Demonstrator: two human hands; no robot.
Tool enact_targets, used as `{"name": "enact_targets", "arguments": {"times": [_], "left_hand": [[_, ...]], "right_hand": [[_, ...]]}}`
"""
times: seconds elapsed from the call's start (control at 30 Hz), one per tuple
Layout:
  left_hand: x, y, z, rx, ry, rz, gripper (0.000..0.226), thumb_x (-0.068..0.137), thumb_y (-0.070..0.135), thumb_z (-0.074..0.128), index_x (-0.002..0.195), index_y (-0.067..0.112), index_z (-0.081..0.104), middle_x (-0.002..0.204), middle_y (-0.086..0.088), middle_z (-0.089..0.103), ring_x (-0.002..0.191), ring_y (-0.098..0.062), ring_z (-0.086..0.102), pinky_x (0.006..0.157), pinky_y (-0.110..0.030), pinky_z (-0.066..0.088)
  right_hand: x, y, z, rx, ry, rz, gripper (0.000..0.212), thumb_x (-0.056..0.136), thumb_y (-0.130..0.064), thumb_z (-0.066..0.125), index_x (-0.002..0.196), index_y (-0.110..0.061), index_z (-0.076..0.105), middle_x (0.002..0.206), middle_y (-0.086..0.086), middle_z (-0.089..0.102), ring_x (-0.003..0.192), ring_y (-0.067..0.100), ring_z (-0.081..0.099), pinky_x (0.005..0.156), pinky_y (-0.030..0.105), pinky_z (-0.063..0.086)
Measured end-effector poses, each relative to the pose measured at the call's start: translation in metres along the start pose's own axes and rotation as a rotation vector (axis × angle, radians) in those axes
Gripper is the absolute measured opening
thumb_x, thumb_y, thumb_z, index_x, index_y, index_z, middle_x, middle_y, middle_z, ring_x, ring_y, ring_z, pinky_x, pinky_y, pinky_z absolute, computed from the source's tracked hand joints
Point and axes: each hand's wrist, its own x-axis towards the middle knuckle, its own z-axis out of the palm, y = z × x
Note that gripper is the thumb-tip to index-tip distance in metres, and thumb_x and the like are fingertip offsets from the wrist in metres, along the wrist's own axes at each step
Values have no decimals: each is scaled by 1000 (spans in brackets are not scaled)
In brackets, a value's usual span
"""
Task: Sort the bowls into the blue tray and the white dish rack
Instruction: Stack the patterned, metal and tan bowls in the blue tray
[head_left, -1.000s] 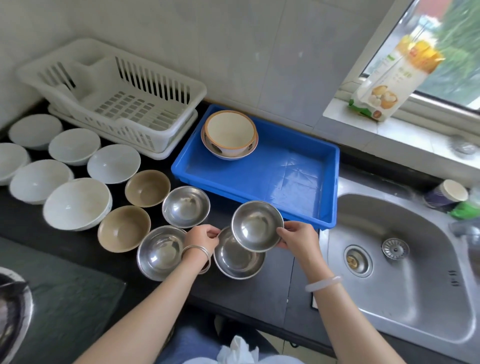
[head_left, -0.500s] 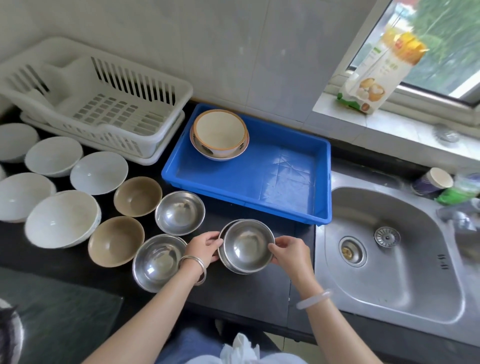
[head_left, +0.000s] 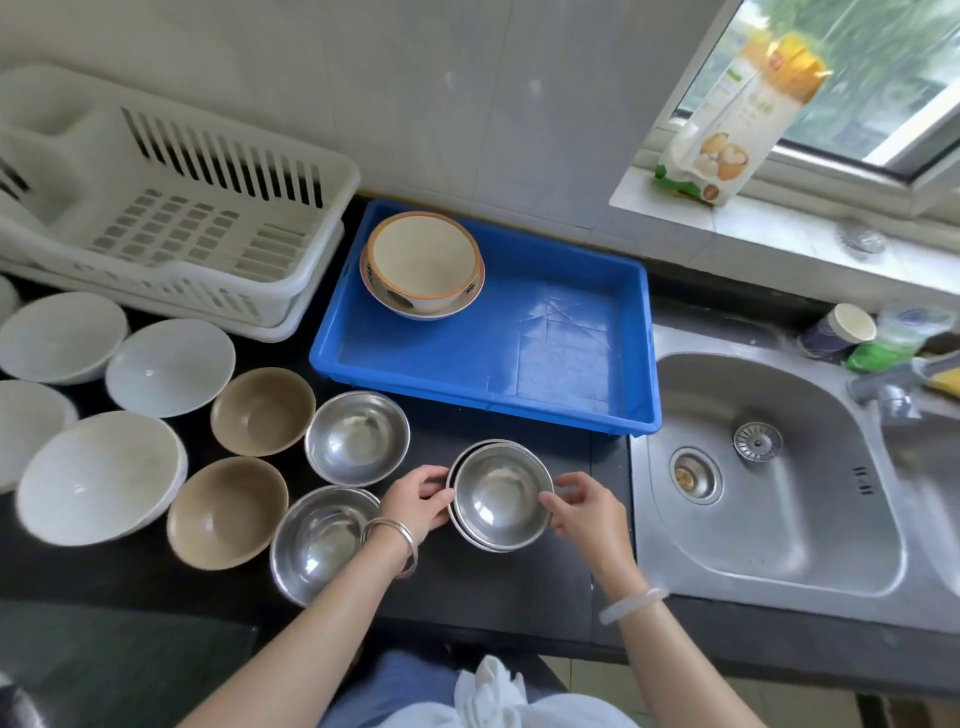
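**Two hands gripping nested steel bowls on a dark counter**

The left hand (head_left: 415, 501) and right hand (head_left: 584, 509) are clasping opposite rims of a round stainless-steel bowl (head_left: 500, 496), which is sitting nested in a second steel bowl (head_left: 485, 543) on the black countertop (head_left: 519, 587). At 12 o'clock, the rectangular blue plastic tray (head_left: 545, 358) is holding stacked orange-rimmed ceramic bowls (head_left: 422, 262). At 10 o'clock, the slatted white plastic dish rack (head_left: 171, 218) is standing.

Steel bowls, nested pair (head_left: 500, 493): upright, on dark counter just before blue tray (head_left: 566, 395). Two single steel bowls (head_left: 356, 437) left of them. Two tan bowls (head_left: 262, 410); white bowls (head_left: 101, 475) far left. Tray holds stacked patterned bowls (head_left: 422, 264). White dish rack (head_left: 171, 218): empty.
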Motion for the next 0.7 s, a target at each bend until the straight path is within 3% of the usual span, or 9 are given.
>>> {"name": "enact_targets", "arguments": {"times": [0.07, 0.27, 0.43, 0.57, 0.7], "left_hand": [[0, 1, 0, -7, -12, -17, 22, 88, 0, 55, 104, 13, 57, 104, -13, 61, 97, -23, 60, 82, -33, 52], [-1, 1, 1, -32, -12, -51, 31, 89, 0, 53, 119, 6, 56, 109, -14, 60, 99, -22, 59, 80, -32, 51], [-7, 6, 4, -31, 24, -19, 29, 89, 1, 53, 117, 7, 58, 107, -13, 63, 98, -20, 61, 79, -27, 52], [-8, 30, 8, -91, 22, 42, 30, 89, 1, 54, 117, 9, 58, 102, -9, 63, 97, -18, 61, 67, -16, 54], [0, 68, 20, -157, 32, 100, 29, 89, 0, 53, 117, 7, 57, 101, -9, 63, 92, -17, 61, 64, -12, 55]], "right_hand": [[1, 2, 2, 99, -45, 55, 21, 82, -26, 72, 103, -21, 67, 83, 0, 72, 59, 8, 67, 51, 16, 52], [4, 7, 9, 323, -171, 162, 28, 87, -23, 68, 114, -16, 66, 94, 10, 73, 75, 22, 74, 65, 30, 60], [8, 3, 3, 321, -174, 109, 22, 86, -22, 69, 108, -17, 70, 87, 3, 76, 76, 19, 74, 63, 26, 59], [18, -16, -14, 370, -186, 18, 19, 86, -20, 68, 105, -17, 72, 85, 7, 76, 79, 22, 74, 71, 34, 61], [36, -45, -30, 410, -174, -54, 18, 88, -18, 66, 104, -13, 72, 85, 7, 75, 76, 18, 72, 66, 27, 59]]}}
